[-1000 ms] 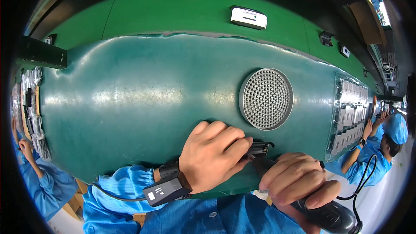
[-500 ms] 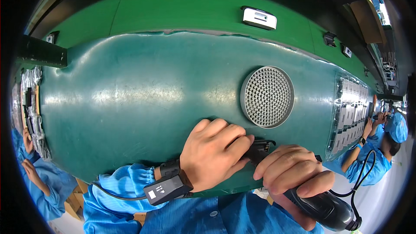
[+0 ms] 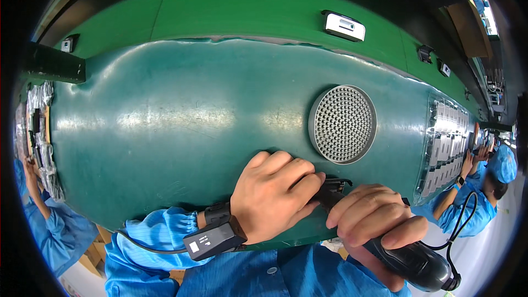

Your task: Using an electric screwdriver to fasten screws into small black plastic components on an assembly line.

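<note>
Black part (image 3: 339, 183), small, partly hidden, with a thin bar along its far side, sits near the table's (image 3: 165, 154) front edge, held by the curled left hand (image 3: 275, 195). The right hand (image 3: 379, 215) grips a black corded tool (image 3: 421, 267). Beyond stands a round grey dish (image 3: 312, 127).

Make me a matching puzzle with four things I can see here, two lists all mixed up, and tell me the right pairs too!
Things:
1. left hand
2. right hand
3. round grey dish
4. white-fronted device

Clues:
A. on the bright green strip beyond the mat
B. has a black box strapped at its wrist
C. wrapped around a black corded tool
D. sits on the dark green mat

Right pairs: 1-B, 2-C, 3-D, 4-A
</note>
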Available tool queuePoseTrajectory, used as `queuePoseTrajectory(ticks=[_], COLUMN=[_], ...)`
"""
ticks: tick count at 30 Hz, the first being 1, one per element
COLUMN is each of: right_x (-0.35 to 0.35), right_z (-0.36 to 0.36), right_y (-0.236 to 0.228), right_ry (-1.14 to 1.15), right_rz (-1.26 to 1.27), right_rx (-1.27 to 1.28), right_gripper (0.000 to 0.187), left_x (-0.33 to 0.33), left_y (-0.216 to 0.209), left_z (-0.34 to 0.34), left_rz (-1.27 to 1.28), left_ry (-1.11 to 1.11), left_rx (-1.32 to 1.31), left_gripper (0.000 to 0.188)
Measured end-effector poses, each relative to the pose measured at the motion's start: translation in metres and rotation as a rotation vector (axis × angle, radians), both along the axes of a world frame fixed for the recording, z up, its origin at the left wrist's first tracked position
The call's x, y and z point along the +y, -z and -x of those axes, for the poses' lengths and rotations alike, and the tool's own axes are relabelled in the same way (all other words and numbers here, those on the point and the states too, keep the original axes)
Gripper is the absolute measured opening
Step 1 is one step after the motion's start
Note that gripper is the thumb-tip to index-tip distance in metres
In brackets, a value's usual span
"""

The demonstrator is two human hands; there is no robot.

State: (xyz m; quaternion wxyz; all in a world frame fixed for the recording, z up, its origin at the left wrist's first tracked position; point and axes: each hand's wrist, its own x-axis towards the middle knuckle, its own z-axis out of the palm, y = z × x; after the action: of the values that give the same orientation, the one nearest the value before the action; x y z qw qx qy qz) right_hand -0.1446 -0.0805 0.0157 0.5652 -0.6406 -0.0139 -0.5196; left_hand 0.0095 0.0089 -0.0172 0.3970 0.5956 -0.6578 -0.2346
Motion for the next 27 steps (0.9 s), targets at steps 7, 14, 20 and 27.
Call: queuePoseTrajectory(ticks=[7,14,20,27], right_x=[-0.003,-0.012,0.002,-0.052], right_z=[-0.004,-0.002,-0.002,0.044], right_y=[-0.002,0.001,0.002,-0.007], right_ry=[-0.054,-0.172,0.050,0.280], right_rz=[0.015,0.166,-0.047,-0.123], right_rx=[0.017,0.078,-0.073,-0.106], right_gripper=[0.060,0.065,0.062,0.075], left_x=[-0.002,-0.004,0.002,0.007], left_y=[-0.005,-0.001,0.000,-0.008], left_z=[0.000,0.005,0.003,0.001], left_rz=[-0.008,0.050,0.019,0.014], left_ry=[-0.012,-0.026,-0.003,0.023], left_rx=[-0.015,-0.047,-0.083,-0.132], left_gripper=[0.039,0.035,0.040,0.056])
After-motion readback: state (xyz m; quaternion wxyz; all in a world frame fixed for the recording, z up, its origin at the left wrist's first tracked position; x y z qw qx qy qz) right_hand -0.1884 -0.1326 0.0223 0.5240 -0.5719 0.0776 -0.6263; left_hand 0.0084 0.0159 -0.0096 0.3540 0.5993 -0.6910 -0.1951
